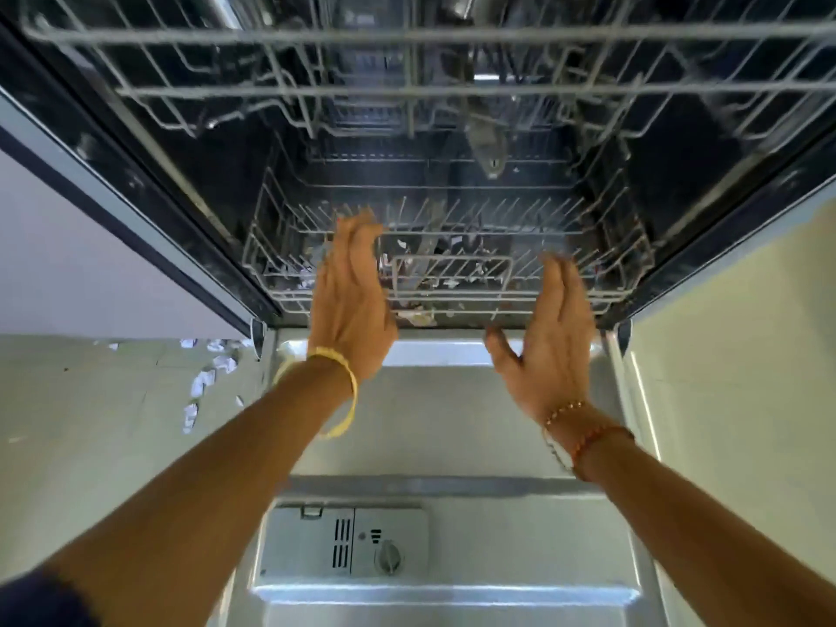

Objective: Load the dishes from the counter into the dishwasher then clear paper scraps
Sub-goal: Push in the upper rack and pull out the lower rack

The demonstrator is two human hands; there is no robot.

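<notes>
The dishwasher stands open, its steel door [452,427] folded flat below me. The lower wire rack [624,273] sits inside the tub, with white paper scraps [452,282] scattered on its floor. My left hand [350,305] reaches over the rack's front edge, fingers straight and together, holding nothing. My right hand [552,337] hovers at the rack's front right, palm facing inward, thumb spread, also holding nothing. The upper wire rack [407,90] hangs above with no dishes visible in it.
More paper scraps [203,382] lie on the pale floor to the left of the door. A detergent dispenser [344,543] sits in the door near me. A cabinet side [90,264] flanks the left; pale floor lies to the right.
</notes>
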